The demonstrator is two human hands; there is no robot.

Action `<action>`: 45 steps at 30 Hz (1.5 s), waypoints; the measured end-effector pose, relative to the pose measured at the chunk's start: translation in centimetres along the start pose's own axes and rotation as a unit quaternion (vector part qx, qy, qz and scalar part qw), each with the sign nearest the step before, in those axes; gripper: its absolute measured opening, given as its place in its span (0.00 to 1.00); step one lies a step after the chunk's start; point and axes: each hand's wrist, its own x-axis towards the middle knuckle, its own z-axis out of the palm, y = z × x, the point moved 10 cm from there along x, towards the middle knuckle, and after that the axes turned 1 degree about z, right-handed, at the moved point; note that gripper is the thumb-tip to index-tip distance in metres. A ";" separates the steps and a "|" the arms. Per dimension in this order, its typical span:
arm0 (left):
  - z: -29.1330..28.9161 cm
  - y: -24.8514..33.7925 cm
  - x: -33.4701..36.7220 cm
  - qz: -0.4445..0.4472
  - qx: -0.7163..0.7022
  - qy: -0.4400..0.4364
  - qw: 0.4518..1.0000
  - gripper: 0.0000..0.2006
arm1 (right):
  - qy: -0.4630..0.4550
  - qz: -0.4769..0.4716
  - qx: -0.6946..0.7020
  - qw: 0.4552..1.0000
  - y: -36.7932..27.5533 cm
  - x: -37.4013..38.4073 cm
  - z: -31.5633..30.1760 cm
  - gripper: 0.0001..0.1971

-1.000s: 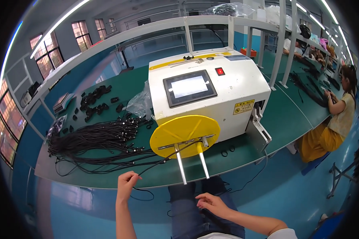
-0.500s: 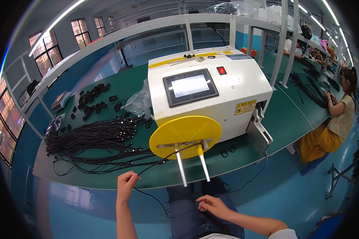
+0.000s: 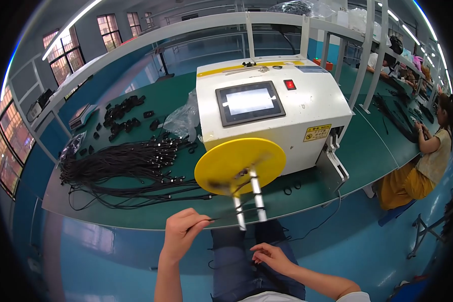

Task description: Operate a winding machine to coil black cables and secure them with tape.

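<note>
1. Head view, against the frame a second ago: the left hand (image 3: pixel 182 232) has risen from below the table edge and now sits closer to the two white prongs (image 3: pixel 249 201) under the yellow disc (image 3: pixel 240 165). The right hand (image 3: pixel 272 256) has stayed low over the lap.
2. The left hand's thumb and fingers are pressed together, pinching a thin black cable (image 3: pixel 224 216). The cable runs right from the fingertips to the prongs and crosses them.
3. The right hand's fingers are loosely curled on dark cable at the lap; whether they grip it cannot be told.
4. A white machine (image 3: pixel 277 116) with a screen stands behind the disc on the green table (image 3: pixel 372 151). A pile of black cables (image 3: pixel 126 166) lies to its left.
</note>
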 end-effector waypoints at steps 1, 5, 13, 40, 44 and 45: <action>0.1 0.7 0.1 0.013 0.021 0.012 1.000 0.03 | -0.001 0.000 -0.002 1.000 0.1 0.1 -0.1 0.12; 1.1 3.4 -0.3 0.049 0.095 0.035 0.994 0.05 | -0.004 0.007 0.000 1.000 -0.1 -0.1 -0.1 0.12; 2.8 7.6 -0.3 0.123 0.193 0.078 0.970 0.10 | -0.005 -0.003 -0.006 1.000 -0.5 -0.4 0.1 0.11; 3.0 0.7 -2.0 0.013 -0.090 0.130 0.987 0.04 | 0.176 -0.400 -0.165 0.884 -21.3 -3.4 -2.0 0.13; 2.9 4.0 -1.8 0.054 -0.086 0.080 0.992 0.04 | 0.226 -0.379 -0.065 0.895 -20.8 -3.6 -4.0 0.09; 3.8 6.2 -1.7 0.112 -0.067 0.021 0.991 0.05 | 0.247 -0.368 -0.016 0.897 -20.4 -3.7 -4.9 0.07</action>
